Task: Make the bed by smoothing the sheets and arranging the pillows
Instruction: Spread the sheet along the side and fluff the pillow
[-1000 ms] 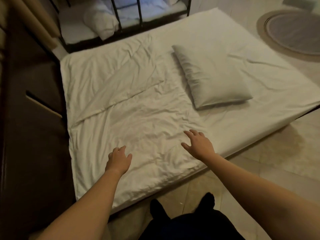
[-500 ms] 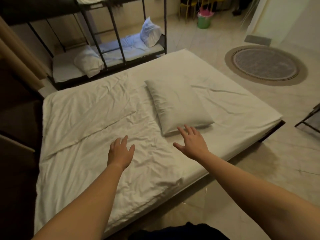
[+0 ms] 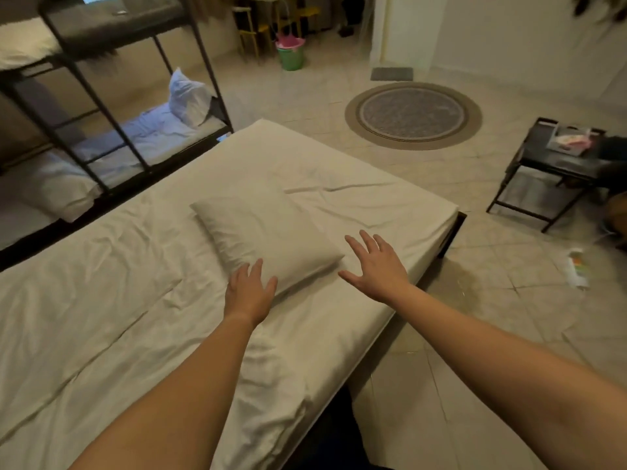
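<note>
1. We treat the pillow (image 3: 268, 239) as the reference for all positions.

2. Low bed (image 3: 390, 212): it lies under the pillow and extends from it on every side. We stand at the side nearest the camera.

3. Sheet (image 3: 101, 300): left of the pillow it is heavily creased, with a long fold line running diagonally. Right of and beyond the pillow it is flatter, with a few ridges. We judge the smoothing step unfinished.

4. Bunk bed (image 3: 146, 137): stands well beyond the pillow to the left and carries its own bedding. It is not part of the task.

5. Round rug (image 3: 412, 115): on the floor, well beyond the pillow to the right.

6. Black side table (image 3: 556, 154): on the floor, far right of the pillow, well apart from the low bed.

7. Pillow: it lies flat and skewed near the middle of the low bed, one corner pointing toward us. We judge this to be out of place; it probably belongs at one end.

8. Right hand (image 3: 376, 269): released, fingers spread, holding nothing, just beside the pillow's right-hand corner.

9. Left hand (image 3: 249, 293): released, fingers straight, holding nothing, fingertips at the pillow's near edge. We cannot tell whether they touch it.

10. The hands flank the near corner, probably so that we can take the pillow from both sides.
</note>
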Available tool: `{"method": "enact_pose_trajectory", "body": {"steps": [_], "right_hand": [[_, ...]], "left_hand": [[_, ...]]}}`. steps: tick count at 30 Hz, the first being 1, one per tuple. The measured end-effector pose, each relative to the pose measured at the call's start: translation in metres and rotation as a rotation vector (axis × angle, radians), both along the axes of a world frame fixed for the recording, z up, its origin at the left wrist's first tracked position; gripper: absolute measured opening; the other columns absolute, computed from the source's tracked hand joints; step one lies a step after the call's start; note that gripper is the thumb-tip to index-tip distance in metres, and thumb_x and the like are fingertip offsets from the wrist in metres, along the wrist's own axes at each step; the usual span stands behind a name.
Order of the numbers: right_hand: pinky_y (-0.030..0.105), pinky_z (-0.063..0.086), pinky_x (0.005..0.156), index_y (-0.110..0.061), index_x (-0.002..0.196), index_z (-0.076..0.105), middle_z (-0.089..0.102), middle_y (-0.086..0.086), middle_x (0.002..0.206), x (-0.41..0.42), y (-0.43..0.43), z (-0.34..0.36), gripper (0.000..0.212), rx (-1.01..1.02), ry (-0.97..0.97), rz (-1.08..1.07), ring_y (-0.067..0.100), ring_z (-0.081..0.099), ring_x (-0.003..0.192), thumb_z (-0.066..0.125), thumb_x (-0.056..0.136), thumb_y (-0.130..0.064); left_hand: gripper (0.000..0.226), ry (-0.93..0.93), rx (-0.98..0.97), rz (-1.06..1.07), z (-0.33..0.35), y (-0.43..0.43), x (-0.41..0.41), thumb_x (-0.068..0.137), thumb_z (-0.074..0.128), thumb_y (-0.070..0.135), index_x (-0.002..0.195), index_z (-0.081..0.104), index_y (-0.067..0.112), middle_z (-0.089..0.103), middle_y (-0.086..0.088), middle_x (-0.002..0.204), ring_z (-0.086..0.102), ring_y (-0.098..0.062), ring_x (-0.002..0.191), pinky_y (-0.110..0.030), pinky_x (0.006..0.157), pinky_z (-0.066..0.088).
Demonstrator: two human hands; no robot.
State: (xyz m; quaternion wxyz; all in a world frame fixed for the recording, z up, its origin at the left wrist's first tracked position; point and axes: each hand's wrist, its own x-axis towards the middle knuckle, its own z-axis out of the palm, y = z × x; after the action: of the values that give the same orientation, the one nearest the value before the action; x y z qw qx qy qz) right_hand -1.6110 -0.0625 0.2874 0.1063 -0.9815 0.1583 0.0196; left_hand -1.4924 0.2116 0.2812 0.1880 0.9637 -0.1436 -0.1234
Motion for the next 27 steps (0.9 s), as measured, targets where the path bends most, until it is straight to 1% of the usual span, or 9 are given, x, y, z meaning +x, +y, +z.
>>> {"method": "enact_pose_trajectory", "body": {"steps": [6, 11, 15, 19, 22, 27], "right_hand": [[0.047, 0.017, 0.125, -0.037, 0.161, 0.004, 0.008, 0.004, 0.17, 0.031, -0.095, -0.005, 0.085, -0.01, 0.019, -0.104, 0.033, 0.012, 0.155, 0.034, 0.093, -0.077], [0.047, 0.015, 0.126, -0.041, 0.161, 0.003, 0.006, 0.002, 0.171, 0.053, -0.171, -0.009, 0.083, 0.031, 0.047, -0.18, 0.032, 0.01, 0.155, 0.036, 0.093, -0.075], [0.046, 0.014, 0.126, -0.042, 0.161, 0.005, 0.006, 0.0, 0.171, 0.077, -0.225, -0.005, 0.081, 0.088, 0.006, -0.263, 0.031, 0.009, 0.156, 0.038, 0.094, -0.074], [0.046, 0.014, 0.125, -0.045, 0.16, 0.002, 0.005, -0.001, 0.171, 0.085, -0.274, -0.014, 0.08, 0.107, 0.024, -0.295, 0.03, 0.008, 0.156, 0.037, 0.094, -0.074], [0.047, 0.013, 0.124, -0.045, 0.159, 0.002, 0.003, -0.002, 0.171, 0.098, -0.324, -0.016, 0.08, 0.135, 0.021, -0.316, 0.029, 0.006, 0.156, 0.037, 0.094, -0.074], [0.047, 0.01, 0.125, -0.045, 0.159, 0.003, 0.001, -0.002, 0.171, 0.115, -0.418, -0.023, 0.08, 0.141, 0.03, -0.259, 0.028, 0.003, 0.156, 0.038, 0.094, -0.074]], "left_hand": [[0.068, 0.003, -0.013, -0.107, -0.01, -0.119, 0.064, 0.103, 0.041, 0.057, 0.162, 0.027, 0.027, 0.025, -0.007, 0.168, 0.016, -0.03, 0.155, -0.048, 0.125, 0.022], [0.068, 0.045, -0.023, -0.172, -0.015, -0.212, 0.098, 0.104, 0.04, 0.057, 0.163, 0.026, 0.026, 0.024, -0.007, 0.168, 0.016, -0.029, 0.156, -0.049, 0.126, 0.022], [0.068, 0.035, -0.01, -0.225, -0.007, -0.28, 0.133, 0.104, 0.039, 0.057, 0.162, 0.027, 0.026, 0.024, -0.007, 0.168, 0.016, -0.029, 0.156, -0.05, 0.125, 0.023], [0.067, 0.022, 0.009, -0.274, -0.009, -0.339, 0.153, 0.104, 0.04, 0.056, 0.162, 0.027, 0.026, 0.024, -0.007, 0.168, 0.016, -0.029, 0.156, -0.049, 0.125, 0.023], [0.067, 0.005, 0.006, -0.268, -0.009, -0.39, 0.171, 0.104, 0.041, 0.055, 0.162, 0.028, 0.025, 0.025, -0.008, 0.168, 0.016, -0.029, 0.155, -0.049, 0.125, 0.023], [0.068, 0.005, 0.003, -0.217, -0.022, -0.477, 0.181, 0.104, 0.04, 0.055, 0.162, 0.027, 0.023, 0.024, -0.009, 0.168, 0.016, -0.03, 0.155, -0.048, 0.125, 0.022]]}}
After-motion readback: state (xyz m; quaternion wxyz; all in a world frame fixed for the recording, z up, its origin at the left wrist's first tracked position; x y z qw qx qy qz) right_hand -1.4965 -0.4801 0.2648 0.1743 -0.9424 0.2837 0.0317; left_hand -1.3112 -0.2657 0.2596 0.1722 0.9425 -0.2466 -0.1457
